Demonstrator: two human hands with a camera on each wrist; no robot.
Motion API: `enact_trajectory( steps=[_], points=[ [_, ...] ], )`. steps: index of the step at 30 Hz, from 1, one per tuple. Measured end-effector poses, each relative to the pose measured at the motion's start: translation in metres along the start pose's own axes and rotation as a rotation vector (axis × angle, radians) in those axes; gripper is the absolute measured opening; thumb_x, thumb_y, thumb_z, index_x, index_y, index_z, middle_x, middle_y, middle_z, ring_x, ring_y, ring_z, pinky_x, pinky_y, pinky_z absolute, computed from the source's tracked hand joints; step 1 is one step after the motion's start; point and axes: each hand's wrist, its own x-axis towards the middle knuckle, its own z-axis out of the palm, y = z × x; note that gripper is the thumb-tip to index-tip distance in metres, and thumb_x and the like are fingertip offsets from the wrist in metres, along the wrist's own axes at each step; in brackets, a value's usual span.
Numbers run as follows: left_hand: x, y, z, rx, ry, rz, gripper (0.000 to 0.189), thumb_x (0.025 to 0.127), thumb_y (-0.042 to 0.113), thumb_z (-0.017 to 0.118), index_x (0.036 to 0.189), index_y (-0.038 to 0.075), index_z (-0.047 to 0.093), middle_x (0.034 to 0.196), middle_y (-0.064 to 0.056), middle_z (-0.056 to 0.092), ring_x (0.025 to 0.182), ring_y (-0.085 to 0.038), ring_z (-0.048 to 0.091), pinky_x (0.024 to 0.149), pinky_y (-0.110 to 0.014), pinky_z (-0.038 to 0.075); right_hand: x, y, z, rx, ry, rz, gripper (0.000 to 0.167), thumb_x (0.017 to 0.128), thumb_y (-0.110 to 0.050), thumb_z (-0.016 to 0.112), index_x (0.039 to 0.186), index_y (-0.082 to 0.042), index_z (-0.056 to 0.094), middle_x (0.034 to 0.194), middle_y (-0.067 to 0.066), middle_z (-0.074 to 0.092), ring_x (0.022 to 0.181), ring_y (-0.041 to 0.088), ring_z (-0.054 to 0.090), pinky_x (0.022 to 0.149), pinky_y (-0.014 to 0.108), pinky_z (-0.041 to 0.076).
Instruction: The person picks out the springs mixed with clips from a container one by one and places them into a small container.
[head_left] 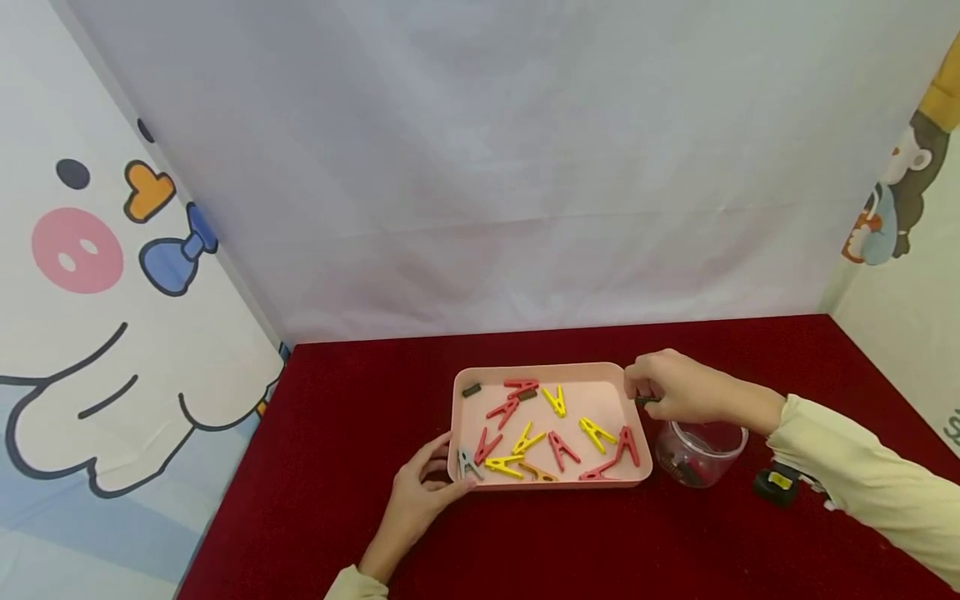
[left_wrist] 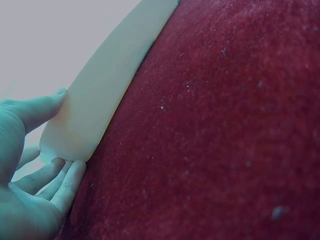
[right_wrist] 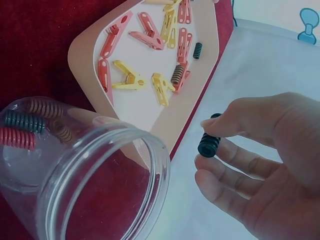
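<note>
My right hand [head_left: 678,387] pinches a black spring [right_wrist: 207,146] between thumb and fingers, over the tray's right end and beside a clear jar [right_wrist: 159,160]. Inside that jar lie red, dark green and brown springs [right_wrist: 46,107]. At the near left corner of the pink tray [head_left: 543,369], my left hand [head_left: 416,492] grips the rim with its thumb, fingers against the outer wall. Red clothespins [head_left: 562,450] and yellow clothespins [head_left: 596,433] are spread in the tray, with a grey one [head_left: 468,465] near the left thumb. A dark green spring [right_wrist: 198,50] and a brown spring [right_wrist: 177,74] also lie there.
A black tape measure [head_left: 776,486] with a yellow label sits right of the jar, partly under the right forearm. Dark red cloth [head_left: 352,400] covers the table. A pale curtain [head_left: 525,167] hangs behind it, and printed panels stand at both sides.
</note>
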Motion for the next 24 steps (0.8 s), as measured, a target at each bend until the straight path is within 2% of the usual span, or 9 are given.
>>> enact_trajectory(
  steps=[12, 24],
  points=[
    [-0.001, -0.001, 0.0, -0.008, 0.0, 0.004, 0.069, 0.076, 0.009, 0.08, 0.137, 0.004, 0.048, 0.119, -0.021, 0.056, 0.103, -0.031, 0.056, 0.076, -0.031, 0.053, -0.012, 0.003, -0.005, 0.017, 0.048, -0.008, 0.024, 0.073, 0.006, 0.067, 0.084, -0.015, 0.064, 0.072, -0.007, 0.051, 0.063, 0.008, 0.045, 0.056, 0.024, 0.044],
    [0.0, 0.0, -0.001, -0.009, -0.006, 0.0, 0.069, 0.076, 0.008, 0.079, 0.138, 0.004, 0.047, 0.12, -0.021, 0.056, 0.104, -0.032, 0.056, 0.076, -0.031, 0.053, -0.02, 0.006, -0.008, 0.023, 0.087, -0.005, 0.025, 0.072, 0.008, 0.067, 0.084, -0.014, 0.064, 0.072, -0.006, 0.051, 0.062, 0.009, 0.045, 0.055, 0.023, 0.044]
  ],
)
